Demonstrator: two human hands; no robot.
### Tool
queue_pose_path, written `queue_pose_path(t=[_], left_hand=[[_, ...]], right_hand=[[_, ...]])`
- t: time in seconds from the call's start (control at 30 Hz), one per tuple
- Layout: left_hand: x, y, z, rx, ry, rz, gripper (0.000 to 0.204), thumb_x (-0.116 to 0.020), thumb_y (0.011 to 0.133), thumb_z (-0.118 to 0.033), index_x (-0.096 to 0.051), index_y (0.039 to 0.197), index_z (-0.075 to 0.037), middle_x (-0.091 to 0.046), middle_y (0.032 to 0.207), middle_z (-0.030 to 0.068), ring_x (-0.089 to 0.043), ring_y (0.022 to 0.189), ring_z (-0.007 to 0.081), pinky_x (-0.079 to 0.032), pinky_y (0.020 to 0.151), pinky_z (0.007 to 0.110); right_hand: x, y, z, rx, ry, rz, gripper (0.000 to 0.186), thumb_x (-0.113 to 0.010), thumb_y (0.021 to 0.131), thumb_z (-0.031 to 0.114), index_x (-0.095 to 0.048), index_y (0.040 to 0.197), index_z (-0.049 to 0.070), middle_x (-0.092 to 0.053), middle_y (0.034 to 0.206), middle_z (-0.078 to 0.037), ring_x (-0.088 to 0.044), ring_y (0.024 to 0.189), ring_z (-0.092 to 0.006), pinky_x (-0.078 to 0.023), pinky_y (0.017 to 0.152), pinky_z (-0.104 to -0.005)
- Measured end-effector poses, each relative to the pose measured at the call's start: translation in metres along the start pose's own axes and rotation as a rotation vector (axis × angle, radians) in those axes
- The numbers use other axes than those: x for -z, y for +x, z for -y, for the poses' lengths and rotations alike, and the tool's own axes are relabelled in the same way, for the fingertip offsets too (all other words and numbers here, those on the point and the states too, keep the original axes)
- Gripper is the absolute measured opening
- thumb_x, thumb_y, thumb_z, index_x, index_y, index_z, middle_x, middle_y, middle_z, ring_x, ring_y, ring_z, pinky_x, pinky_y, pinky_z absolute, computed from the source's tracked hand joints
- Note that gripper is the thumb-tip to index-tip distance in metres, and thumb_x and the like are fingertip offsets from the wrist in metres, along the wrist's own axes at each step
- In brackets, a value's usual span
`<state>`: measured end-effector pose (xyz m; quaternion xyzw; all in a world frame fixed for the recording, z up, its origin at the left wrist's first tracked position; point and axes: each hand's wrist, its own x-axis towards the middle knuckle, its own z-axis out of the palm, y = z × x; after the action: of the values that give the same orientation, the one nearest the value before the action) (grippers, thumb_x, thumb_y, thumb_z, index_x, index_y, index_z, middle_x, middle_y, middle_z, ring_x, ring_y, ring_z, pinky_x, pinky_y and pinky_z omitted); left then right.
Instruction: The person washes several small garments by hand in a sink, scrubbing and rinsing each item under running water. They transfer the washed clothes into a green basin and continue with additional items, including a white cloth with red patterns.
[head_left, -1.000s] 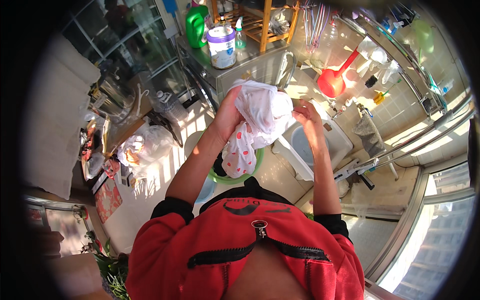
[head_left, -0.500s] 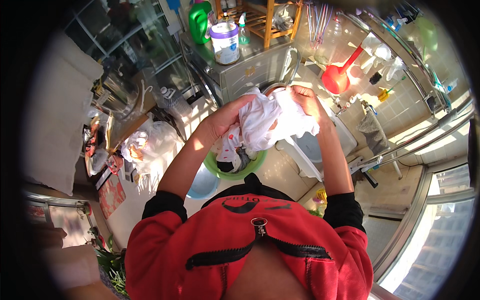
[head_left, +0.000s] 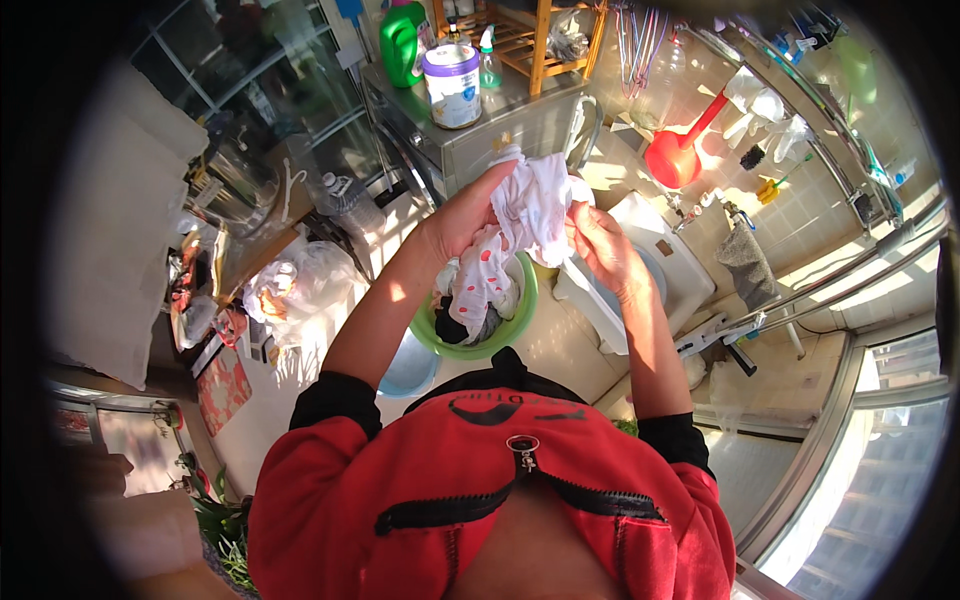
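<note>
A crumpled white garment (head_left: 535,205) hangs between my hands in front of me, part of it in strong sunlight. My left hand (head_left: 465,218) is closed on its left side, the thumb along the bunched cloth. My right hand (head_left: 608,250) pinches the garment's right edge with bent fingers. A white cloth with red dots (head_left: 482,275) drapes down beneath my left hand; whether it belongs to the same garment I cannot tell. It reaches into a green basin (head_left: 470,352), where black, grey and white clothes (head_left: 458,322) lie.
A blue basin (head_left: 408,365) stands beside the green one. Beyond is a grey machine (head_left: 490,150) carrying a white-and-purple tin (head_left: 453,90) and a green bottle (head_left: 402,45). A white sink (head_left: 690,245) and a red ladle (head_left: 675,155) are to the right, plastic bags (head_left: 305,290) to the left.
The white garment has gone from spread wide to narrow and bunched. My right hand has moved down and inward. More of the red-dotted cloth now shows over the basin.
</note>
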<state>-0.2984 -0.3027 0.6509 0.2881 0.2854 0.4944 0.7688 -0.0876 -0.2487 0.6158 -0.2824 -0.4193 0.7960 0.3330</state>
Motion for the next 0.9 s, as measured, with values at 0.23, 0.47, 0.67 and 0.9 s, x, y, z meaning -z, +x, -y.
queue_pose_path(t=[0.23,0.47,0.67,0.9], left_hand=[[0.012,-0.003,-0.013,-0.064,0.42,-0.184,0.032,-0.057,0.097,-0.027,-0.063,0.112,0.0,-0.067,0.086,0.0044,-0.061,0.063,0.0103,-0.049,0.052,0.024],[0.023,-0.007,-0.011,-0.118,0.085,-0.152,0.039,-0.067,0.09,-0.022,-0.057,0.123,-0.004,-0.066,0.099,0.008,-0.059,0.069,0.0098,-0.05,0.054,0.026],[0.014,0.0,-0.018,-0.254,0.175,-0.245,0.043,-0.061,0.093,-0.015,-0.05,0.133,-0.005,-0.06,0.118,0.0123,-0.065,0.093,0.023,-0.055,0.08,0.036],[0.0,0.018,-0.028,-0.332,0.484,-0.047,0.047,-0.066,0.085,-0.001,-0.053,0.13,0.0,-0.061,0.119,0.0095,-0.06,0.109,0.0176,-0.049,0.094,0.033]], right_hand=[[0.005,-0.005,0.055,0.616,0.046,-0.055,0.016,-0.061,0.096,0.018,-0.069,0.09,0.005,-0.07,0.086,-0.003,-0.064,0.082,-0.0121,-0.05,0.08,-0.0282],[0.035,0.005,0.056,0.494,0.048,-0.286,0.017,-0.058,0.098,0.021,-0.066,0.094,0.006,-0.064,0.076,0.002,-0.062,0.076,-0.0081,-0.05,0.069,-0.024],[0.036,-0.011,0.027,0.388,-0.177,-0.126,0.026,-0.064,0.094,0.024,-0.063,0.111,0.004,-0.066,0.097,-0.001,-0.06,0.088,-0.0083,-0.047,0.079,-0.0245],[0.007,-0.001,-0.011,0.391,-0.597,-0.08,0.02,-0.073,0.085,0.012,-0.062,0.093,-0.001,-0.059,0.081,0.002,-0.05,0.071,-0.0055,-0.043,0.068,-0.0226]])
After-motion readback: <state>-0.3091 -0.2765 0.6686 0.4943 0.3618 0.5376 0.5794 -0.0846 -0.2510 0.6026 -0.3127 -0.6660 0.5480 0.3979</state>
